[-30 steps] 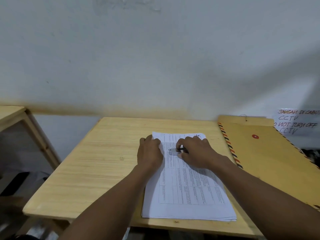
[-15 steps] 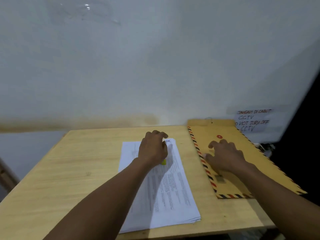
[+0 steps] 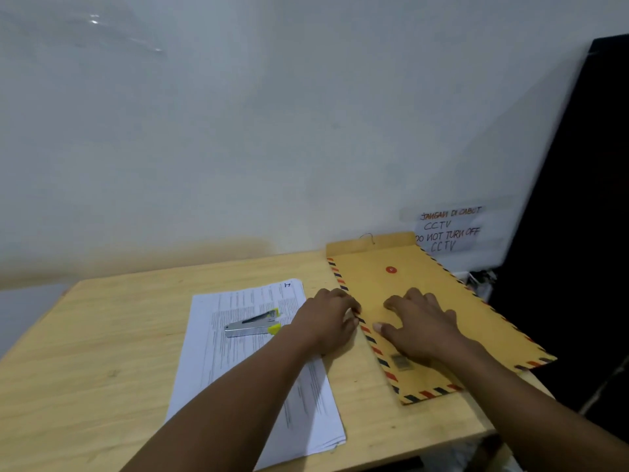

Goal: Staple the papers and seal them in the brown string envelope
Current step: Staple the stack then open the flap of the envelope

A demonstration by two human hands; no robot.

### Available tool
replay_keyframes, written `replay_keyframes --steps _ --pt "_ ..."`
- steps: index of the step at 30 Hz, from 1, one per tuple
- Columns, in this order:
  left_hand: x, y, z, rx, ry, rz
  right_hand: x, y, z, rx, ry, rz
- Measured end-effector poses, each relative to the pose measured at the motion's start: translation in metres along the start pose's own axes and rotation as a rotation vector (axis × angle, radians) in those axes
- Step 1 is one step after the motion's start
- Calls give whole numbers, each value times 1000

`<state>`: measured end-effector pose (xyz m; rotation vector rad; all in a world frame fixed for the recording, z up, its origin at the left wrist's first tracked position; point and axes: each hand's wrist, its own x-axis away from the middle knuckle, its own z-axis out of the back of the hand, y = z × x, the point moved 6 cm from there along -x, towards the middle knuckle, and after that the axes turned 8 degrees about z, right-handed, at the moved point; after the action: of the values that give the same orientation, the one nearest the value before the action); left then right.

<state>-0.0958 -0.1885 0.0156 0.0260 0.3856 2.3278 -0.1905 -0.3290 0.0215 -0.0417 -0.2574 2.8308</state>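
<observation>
A stack of printed white papers (image 3: 245, 362) lies on the wooden table (image 3: 95, 352). A silver stapler with yellow ends (image 3: 253, 324) rests on top of the stack. To the right lies the brown string envelope (image 3: 425, 287) with a striped border and a red button (image 3: 391, 269), its flap open toward the wall. My left hand (image 3: 328, 320) touches the envelope's left striped edge with curled fingertips. My right hand (image 3: 418, 323) rests flat on the envelope's middle, fingers spread.
A handwritten CCTV notice (image 3: 449, 229) is taped on the wall behind the envelope. A dark panel (image 3: 578, 216) stands at the right. The envelope's right corner overhangs the table's right edge.
My left hand let go of the stapler, left it on the papers, and moved right to the envelope's edge. My right hand stayed on the envelope. The view shifted right.
</observation>
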Motion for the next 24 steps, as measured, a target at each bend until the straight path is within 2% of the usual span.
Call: replay_keyframes --steps 3,6,9,13,16,18,24 --pt "-2 0 2 59 7 26 -1 1 0 -33 -4 -16" --pt "-5 2 2 58 16 57 -2 14 7 -38 69 -69" --pt "-7 1 0 74 31 94 -2 44 13 30 114 -218" --pt "-13 -3 0 182 81 214 -1 83 11 -48 55 -399" --pt "-18 -4 0 348 88 326 2 91 5 -162 31 -414" --pt "-20 -5 3 526 104 396 1 89 4 -144 61 -415" --pt "-27 -28 8 1057 130 627 -5 77 18 -70 290 -355"
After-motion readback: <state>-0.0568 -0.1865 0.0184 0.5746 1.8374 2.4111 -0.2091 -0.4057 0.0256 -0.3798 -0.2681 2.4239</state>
